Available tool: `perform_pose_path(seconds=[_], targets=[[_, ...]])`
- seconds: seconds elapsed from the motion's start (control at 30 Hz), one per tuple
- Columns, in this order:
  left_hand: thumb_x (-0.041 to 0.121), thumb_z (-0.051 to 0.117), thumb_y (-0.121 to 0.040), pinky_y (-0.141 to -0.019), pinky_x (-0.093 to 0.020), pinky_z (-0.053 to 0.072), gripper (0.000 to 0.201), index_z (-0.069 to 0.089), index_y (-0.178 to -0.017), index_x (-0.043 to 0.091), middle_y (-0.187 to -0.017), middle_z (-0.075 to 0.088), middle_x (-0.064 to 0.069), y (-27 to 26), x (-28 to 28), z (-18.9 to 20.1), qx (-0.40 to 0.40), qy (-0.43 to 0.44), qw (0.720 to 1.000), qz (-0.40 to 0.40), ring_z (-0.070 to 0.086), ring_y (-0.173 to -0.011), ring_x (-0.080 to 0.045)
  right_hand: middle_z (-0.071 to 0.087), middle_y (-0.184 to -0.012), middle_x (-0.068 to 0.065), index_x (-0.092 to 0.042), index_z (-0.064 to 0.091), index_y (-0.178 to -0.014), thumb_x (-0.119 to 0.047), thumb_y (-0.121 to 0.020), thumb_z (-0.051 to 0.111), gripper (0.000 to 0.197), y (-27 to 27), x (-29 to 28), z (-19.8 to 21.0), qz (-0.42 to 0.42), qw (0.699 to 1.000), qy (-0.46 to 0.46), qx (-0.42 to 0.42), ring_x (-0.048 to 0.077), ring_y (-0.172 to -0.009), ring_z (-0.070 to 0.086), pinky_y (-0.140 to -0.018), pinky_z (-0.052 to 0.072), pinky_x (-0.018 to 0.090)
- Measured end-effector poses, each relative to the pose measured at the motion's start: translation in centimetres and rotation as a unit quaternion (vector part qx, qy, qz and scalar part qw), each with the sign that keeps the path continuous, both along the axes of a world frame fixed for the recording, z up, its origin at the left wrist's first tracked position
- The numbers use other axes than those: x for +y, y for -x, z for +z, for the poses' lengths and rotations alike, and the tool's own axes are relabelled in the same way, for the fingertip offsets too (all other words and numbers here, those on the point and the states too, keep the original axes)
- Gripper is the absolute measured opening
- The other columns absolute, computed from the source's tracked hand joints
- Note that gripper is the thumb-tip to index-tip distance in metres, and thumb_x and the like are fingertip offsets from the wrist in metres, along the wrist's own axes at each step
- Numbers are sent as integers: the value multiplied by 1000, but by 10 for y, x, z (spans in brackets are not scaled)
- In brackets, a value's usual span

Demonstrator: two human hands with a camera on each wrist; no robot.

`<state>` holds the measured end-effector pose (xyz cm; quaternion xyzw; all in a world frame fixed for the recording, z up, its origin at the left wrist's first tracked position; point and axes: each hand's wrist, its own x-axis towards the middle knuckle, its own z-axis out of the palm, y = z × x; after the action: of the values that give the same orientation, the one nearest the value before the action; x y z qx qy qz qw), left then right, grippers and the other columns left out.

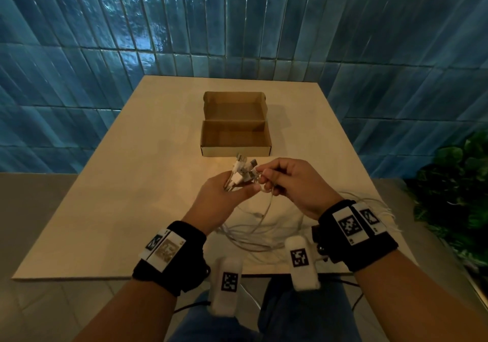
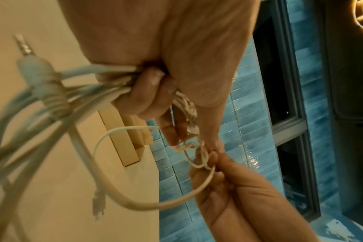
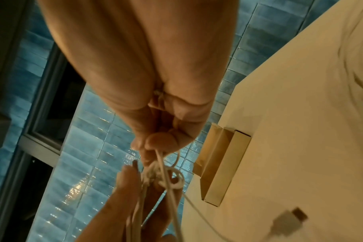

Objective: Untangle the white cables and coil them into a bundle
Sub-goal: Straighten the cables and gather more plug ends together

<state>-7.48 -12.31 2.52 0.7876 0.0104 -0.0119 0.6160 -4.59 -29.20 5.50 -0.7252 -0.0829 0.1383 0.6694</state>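
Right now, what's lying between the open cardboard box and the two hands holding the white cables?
In the head view, only bare beige table separates the open cardboard box from the white cables' plugs, gripped by the left hand and right hand.

A tiled indoor room, perhaps a home or café corner: glossy blue wall tiles point(image 1: 237, 19) behind a pale table point(image 1: 105, 209), a leafy plant point(image 1: 459, 183) at right (dark-framed window point(image 2: 288, 98) in the wrist views).
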Motion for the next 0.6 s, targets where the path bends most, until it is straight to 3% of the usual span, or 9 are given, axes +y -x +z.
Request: perform_pose_path(seconds=[0.1, 0.3, 0.43, 0.5, 0.6], targets=[[23, 72, -86, -43, -10, 31, 15, 70, -96, 12, -46, 53, 21, 0, -2, 1, 2, 15, 1000, 13, 44, -40, 5, 66, -72, 0, -7, 67, -93, 0, -93, 51, 18, 2, 3, -2, 1, 1000, 12, -10, 3, -61, 57, -54, 45, 15], [22, 74, -84, -41, -14, 25, 22, 67, -87, 1, -41, 40, 14, -1, -1, -1, 27, 54, 997, 47, 33, -37, -2, 69, -87, 3, -11, 65, -100, 6, -90, 52, 23, 5, 2, -1, 32, 999, -3, 4, 2, -73, 65, -63, 51, 15], [19, 74, -83, -48, -21, 30, 19, 69, -89, 2, -48, 48, 10, -1, -3, -3, 25, 37, 997, 58, 35, -42, -4, 67, -85, 6, -11, 63, -103, 11, -84, 59, 29, 6, 4, -2, 41, 999, 7, -12, 7, -72, 66, -67, 54, 19], [17, 71, -83, -53, -28, 28, 23, 65, -89, -5, -54, 45, 1, -1, -4, -3, 25, 31, 997, 62, 32, -46, -9, 65, -81, 5, -10, 63, -98, 9, -81, 65, 27, 6, 5, -4, 14, 998, 37, -44, 8, -69, 65, -66, 55, 22], [16, 71, -83, -53, -29, 25, 27, 61, -84, -8, -50, 38, 5, -1, -3, -4, 33, 40, 996, 76, 29, -45, -10, 66, -81, 2, -18, 62, -88, 2, -78, 71, 24, 5, 4, -11, -26, 986, 108, -122, 10, -75, 64, -74, 55, 25]])
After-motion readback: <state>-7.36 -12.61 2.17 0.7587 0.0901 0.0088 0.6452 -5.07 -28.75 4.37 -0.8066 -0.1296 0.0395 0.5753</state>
